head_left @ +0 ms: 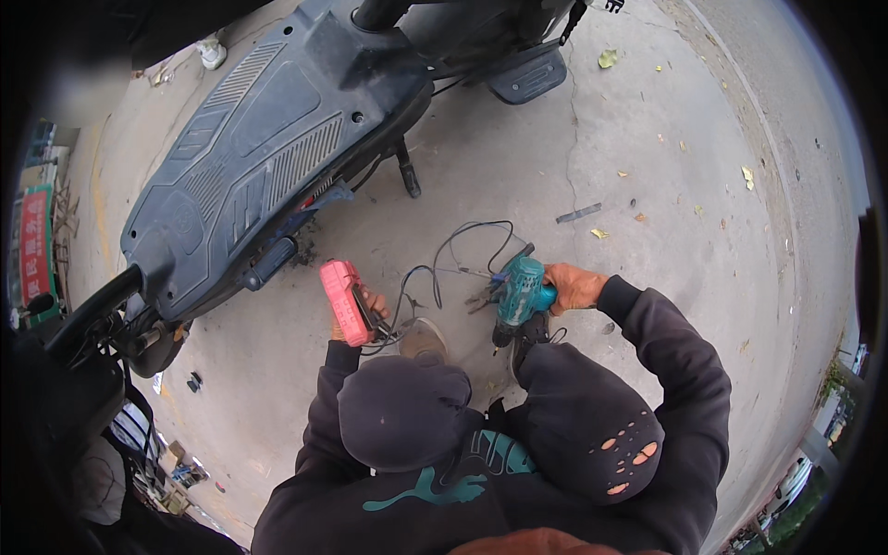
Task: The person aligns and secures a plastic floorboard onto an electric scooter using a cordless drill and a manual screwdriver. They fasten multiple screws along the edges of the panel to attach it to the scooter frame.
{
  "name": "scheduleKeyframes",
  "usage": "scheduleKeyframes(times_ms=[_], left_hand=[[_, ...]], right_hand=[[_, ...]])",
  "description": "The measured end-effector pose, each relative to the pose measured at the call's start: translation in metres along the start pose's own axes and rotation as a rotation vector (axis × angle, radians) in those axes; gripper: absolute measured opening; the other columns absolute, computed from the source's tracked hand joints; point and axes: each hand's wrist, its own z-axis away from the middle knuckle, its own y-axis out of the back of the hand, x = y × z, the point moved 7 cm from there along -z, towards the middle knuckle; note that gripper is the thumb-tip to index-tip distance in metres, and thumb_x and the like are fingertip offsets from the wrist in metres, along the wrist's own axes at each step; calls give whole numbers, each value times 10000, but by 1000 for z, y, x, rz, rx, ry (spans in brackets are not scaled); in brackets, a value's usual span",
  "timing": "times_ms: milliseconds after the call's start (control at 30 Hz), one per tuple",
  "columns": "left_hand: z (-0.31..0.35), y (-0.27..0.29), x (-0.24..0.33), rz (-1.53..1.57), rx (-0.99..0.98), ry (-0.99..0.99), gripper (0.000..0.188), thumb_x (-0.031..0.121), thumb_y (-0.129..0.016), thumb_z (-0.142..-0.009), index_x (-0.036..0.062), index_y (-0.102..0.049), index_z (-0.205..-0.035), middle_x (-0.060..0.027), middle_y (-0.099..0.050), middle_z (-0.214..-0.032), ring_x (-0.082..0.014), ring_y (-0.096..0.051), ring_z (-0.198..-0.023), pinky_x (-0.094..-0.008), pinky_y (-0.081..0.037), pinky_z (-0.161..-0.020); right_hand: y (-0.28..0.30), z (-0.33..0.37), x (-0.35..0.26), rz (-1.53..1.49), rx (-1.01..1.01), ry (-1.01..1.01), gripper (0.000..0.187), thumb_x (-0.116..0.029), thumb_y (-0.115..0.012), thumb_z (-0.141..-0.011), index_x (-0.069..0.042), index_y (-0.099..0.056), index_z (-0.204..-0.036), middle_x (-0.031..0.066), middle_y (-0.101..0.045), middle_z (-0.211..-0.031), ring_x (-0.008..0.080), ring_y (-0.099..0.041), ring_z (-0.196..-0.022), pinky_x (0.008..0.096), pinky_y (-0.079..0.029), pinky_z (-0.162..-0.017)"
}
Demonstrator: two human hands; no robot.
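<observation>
My left hand [374,303] is closed round a pink-red handheld multimeter [343,302], held tilted beside my left shoe [425,340]. Its face is mostly turned away. Black test leads [435,276] run from its lower end and loop over the ground toward the drill. My right hand [575,287] grips a teal cordless drill [523,289] by my right shoe [531,335], with the chuck pointing back toward me. Partly behind the drill lies what looks like a pair of pliers [481,298]; the drill hides the rest.
A grey electric scooter [277,102] stands at the upper left, its kickstand [408,171] down on the concrete. A flat dark strip [579,213] and dry leaves [607,58] lie to the right. Beyond the scooter, another person's shoe [212,53] shows.
</observation>
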Motion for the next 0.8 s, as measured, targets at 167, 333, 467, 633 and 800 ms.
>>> scheduleKeyframes(times_ms=[167,333,467,633,800], left_hand=[[-56,-79,-37,128,-190,147,689,708,-769,-693,115,-540,-958,17,-402,-706,-177,-382,-748,-387,-418,-734],[-102,-160,-39,-90,-299,421,724,704,-792,-673,97,-537,-975,-5,-454,-803,-193,-457,-834,-391,-475,-814],[-130,-252,-25,-192,-225,568,477,485,-783,-788,64,-587,-899,-31,-498,-799,-210,-488,-837,-385,-490,-797],[-151,-343,-30,-302,-294,738,383,410,-713,-839,43,-610,-804,-46,-543,-794,-207,-494,-813,-382,-489,-779],[-140,-446,-29,-385,-183,706,281,265,-705,-859,9,-619,-937,-82,-574,-833,-225,-568,-804,-338,-503,-781]], right_hand=[[53,64,-30,-18,-56,-137,276,-89,-790,-638,20,-615,-821,109,-599,-695,212,-594,-686,371,-485,-633],[98,101,-20,-99,-27,-151,266,-129,-805,-654,-1,-641,-820,66,-621,-705,163,-587,-680,343,-465,-627],[167,125,-37,-215,-4,-67,283,-128,-814,-666,1,-658,-864,37,-657,-764,147,-595,-717,326,-480,-665],[228,197,-74,-714,-20,-74,295,-107,-811,-720,13,-677,-953,44,-710,-872,132,-650,-806,287,-510,-798],[241,306,-108,-1273,153,-25,501,-190,-813,-681,-25,-629,-1117,105,-668,-994,168,-636,-786,317,-497,-780]])
